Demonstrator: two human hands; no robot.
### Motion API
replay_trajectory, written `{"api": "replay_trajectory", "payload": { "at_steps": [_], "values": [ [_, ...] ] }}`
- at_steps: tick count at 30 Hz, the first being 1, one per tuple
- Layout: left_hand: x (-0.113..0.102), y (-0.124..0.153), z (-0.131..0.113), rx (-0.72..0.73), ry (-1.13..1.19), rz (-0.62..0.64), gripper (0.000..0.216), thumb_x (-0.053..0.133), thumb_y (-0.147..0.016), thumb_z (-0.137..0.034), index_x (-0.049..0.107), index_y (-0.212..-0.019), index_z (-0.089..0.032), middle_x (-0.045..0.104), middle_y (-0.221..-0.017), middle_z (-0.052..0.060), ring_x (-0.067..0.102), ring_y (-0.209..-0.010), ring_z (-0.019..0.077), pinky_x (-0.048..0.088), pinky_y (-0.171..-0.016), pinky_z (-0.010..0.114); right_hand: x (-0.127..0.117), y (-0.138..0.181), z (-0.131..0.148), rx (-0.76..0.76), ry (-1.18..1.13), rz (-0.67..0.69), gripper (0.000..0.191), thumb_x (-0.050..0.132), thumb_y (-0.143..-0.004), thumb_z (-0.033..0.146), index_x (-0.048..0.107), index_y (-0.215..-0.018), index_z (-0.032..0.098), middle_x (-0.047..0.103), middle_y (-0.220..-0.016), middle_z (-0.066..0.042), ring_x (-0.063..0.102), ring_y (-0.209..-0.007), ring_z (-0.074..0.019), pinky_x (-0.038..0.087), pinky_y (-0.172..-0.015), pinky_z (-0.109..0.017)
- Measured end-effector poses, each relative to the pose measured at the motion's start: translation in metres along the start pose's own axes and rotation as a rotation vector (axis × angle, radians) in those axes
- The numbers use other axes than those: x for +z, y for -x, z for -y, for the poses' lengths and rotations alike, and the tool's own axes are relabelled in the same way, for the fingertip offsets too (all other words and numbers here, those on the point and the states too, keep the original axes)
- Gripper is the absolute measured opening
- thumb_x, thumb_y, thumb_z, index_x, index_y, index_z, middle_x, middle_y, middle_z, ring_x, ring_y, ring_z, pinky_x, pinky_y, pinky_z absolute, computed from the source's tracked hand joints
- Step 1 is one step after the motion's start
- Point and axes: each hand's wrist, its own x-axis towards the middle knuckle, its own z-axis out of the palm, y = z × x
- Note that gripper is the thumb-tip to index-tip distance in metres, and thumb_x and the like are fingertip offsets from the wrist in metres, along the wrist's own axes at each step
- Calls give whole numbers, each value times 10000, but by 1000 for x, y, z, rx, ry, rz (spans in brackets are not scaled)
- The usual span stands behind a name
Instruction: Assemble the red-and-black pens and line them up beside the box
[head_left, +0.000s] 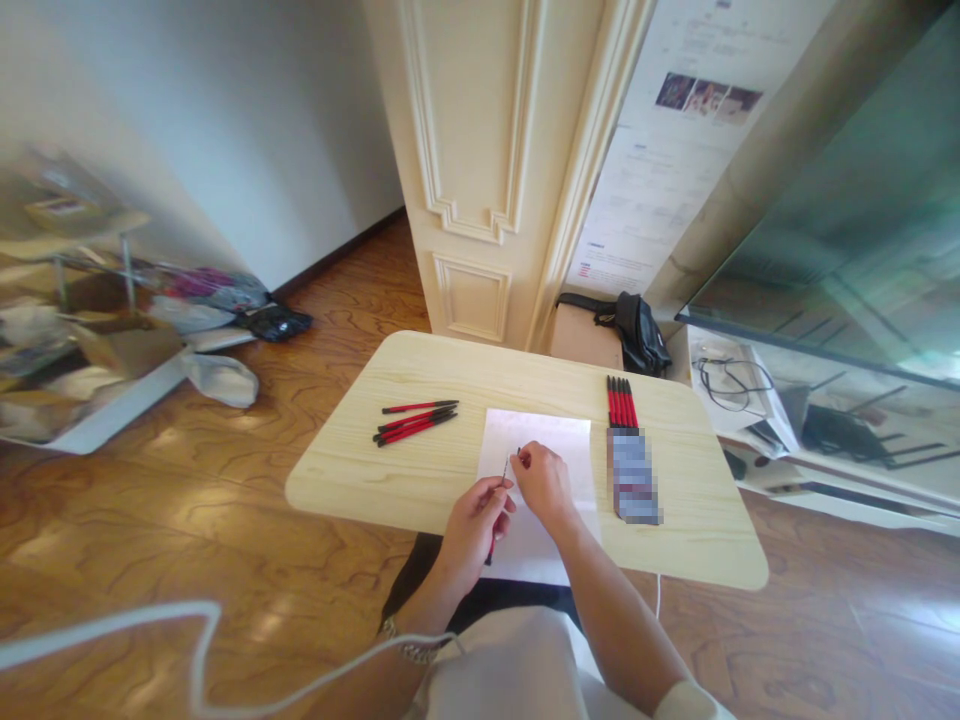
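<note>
Head view: the left hand (474, 525) is closed around a red and black pen (490, 552), and a thin dark refill (505, 470) is seen projecting from its upper end. The right hand (544, 485) is pinched on a small red part (523, 459) just beside the refill tip. Both hands are held over a white paper sheet (551, 432) on the pale wooden worktop (450, 365). Several loose red and black pens (416, 420) are laid to the left. A flat pack of matching pens (632, 470) is laid just right of the sheet.
</note>
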Motion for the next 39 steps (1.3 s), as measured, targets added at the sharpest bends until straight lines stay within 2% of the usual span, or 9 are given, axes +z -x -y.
{"api": "replay_trajectory", "payload": {
  "at_steps": [4, 9, 15, 17, 21, 25, 32, 35, 39],
  "values": [
    [2, -1, 0, -15, 19, -6, 300, 586, -803, -396, 596, -978, -152, 569, -712, 4, 465, -459, 52, 298, -412, 176, 2, 1, -1, -27, 34, -22, 161, 539, -830, 318, 598, -748, 191, 642, -763, -50, 562, -689, -156, 358, -640, -251],
    [6, -3, -3, -28, 40, 1, 291, 576, -813, -393, 586, -982, -157, 561, -719, -1, 461, -461, 49, 287, -409, 176, -19, 1, 0, -14, -268, -33, 287, 434, -888, 384, 639, -846, 187, 656, -792, -35, 572, -723, -153, 397, -675, -249],
    [18, -4, -6, -18, 31, 55, 271, 561, -823, -395, 579, -964, -164, 555, -720, -7, 444, -446, 45, 270, -401, 181, -35, 10, 1, -6, -592, 173, 294, 512, -827, 414, 663, -779, 166, 648, -693, -19, 556, -637, -142, 413, -612, -245],
    [21, -4, -5, -18, 20, 72, 265, 552, -830, -395, 574, -958, -165, 553, -718, -6, 447, -448, 48, 267, -401, 182, -34, 11, -1, 10, -636, 156, 282, 531, -811, 407, 660, -757, 163, 632, -667, -14, 539, -614, -136, 406, -592, -242],
    [23, -2, -1, -18, -20, 107, 248, 538, -845, -388, 565, -955, -167, 551, -719, -5, 463, -461, 54, 284, -410, 183, -35, 0, -8, 80, -677, 37, 316, 541, -796, 454, 655, -786, 160, 604, -637, -8, 497, -562, -125, 373, -534, -234],
    [17, 0, 2, -14, -51, 84, 262, 540, -840, -397, 569, -967, -170, 559, -724, -2, 469, -459, 56, 289, -405, 182, -40, -13, -18, 110, -544, 1, 340, 506, -805, 459, 658, -783, 156, 621, -644, -25, 523, -581, -140, 368, -538, -238],
    [8, -3, 3, -3, -79, 40, 269, 532, -843, -402, 572, -977, -172, 561, -735, 3, 478, -473, 60, 295, -411, 179, -27, -5, -22, 111, 77, 136, 276, 503, -823, 378, 692, -743, 193, 694, -757, -75, 604, -722, -183, 351, -640, -265],
    [7, -3, 3, 3, -80, 40, 271, 524, -848, -403, 574, -979, -171, 559, -739, 6, 481, -480, 61, 292, -411, 175, -21, -3, -20, 106, 183, 157, 279, 503, -826, 387, 696, -761, 196, 701, -791, -90, 614, -757, -201, 345, -648, -272],
    [8, -2, 2, -6, -65, 41, 288, 541, -830, -413, 579, -971, -165, 562, -737, 10, 476, -472, 62, 297, -409, 175, -21, -4, -18, 125, 201, 174, 260, 527, -815, 385, 696, -747, 200, 702, -779, -87, 618, -757, -205, 336, -635, -274]
  ]
}}
